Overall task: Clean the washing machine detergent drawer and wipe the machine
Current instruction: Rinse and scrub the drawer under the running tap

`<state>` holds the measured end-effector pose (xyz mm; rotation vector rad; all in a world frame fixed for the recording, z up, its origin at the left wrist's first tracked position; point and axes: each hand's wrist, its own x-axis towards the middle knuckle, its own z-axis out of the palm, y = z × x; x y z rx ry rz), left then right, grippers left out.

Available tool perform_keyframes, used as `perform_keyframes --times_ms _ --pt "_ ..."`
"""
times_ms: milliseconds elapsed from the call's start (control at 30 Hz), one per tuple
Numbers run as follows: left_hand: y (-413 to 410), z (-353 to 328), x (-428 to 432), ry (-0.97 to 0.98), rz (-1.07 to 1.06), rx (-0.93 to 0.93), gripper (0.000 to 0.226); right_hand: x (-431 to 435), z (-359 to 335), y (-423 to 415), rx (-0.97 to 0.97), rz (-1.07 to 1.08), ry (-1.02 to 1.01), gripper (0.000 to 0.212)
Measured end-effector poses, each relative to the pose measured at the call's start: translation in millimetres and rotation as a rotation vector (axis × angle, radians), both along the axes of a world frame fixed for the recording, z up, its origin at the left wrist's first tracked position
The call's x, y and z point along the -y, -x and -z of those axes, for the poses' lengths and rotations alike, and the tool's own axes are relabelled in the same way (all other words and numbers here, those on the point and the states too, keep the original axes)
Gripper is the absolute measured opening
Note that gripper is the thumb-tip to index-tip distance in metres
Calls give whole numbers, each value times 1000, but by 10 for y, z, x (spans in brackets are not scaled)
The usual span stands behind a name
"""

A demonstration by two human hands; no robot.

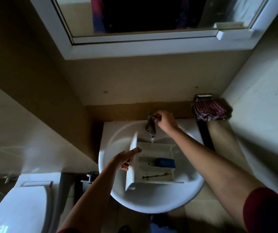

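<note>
White plastic detergent drawer [131,175] lies inside a round white ceramic basin [151,204], open side up, with its front panel toward the basin's left side and raised on edge. On the wall above the basin hangs a white-framed mirror cabinet [143,51]. To the left of the basin, and lower, stands a white toilet [17,207] with its lid closed.

Both bare forearms reach in over the basin's near rim. The left hand [126,158] pinches the drawer's front panel, with straight fingers laid over its top edge and another finger tucked against its outer face. The right hand [166,120] is at the back of the basin, its fingers curled around the top of a metal tap [151,128].

A red-and-white checked cloth [209,110] sits bunched on a small metal rack to the right of the basin's back edge. A thin stream of water [152,140] falls from the tap into the drawer's compartment nearest the back of the basin. A blue plastic insert [166,163] sits in the middle compartment, and dark brown grime [155,175] streaks the compartment nearest the basin's front rim.
</note>
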<state>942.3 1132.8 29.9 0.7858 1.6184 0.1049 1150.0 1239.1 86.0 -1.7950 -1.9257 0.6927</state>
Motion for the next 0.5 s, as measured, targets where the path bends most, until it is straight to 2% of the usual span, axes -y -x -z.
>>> perform_keyframes --times_ms 267,500 --pt "-132 -22 -8 -52 69 -96 72 -12 15 -6 -31 19 13 25" --pt "-184 68 -9 -86 89 -223 75 -49 48 -26 -80 18 -10 29"
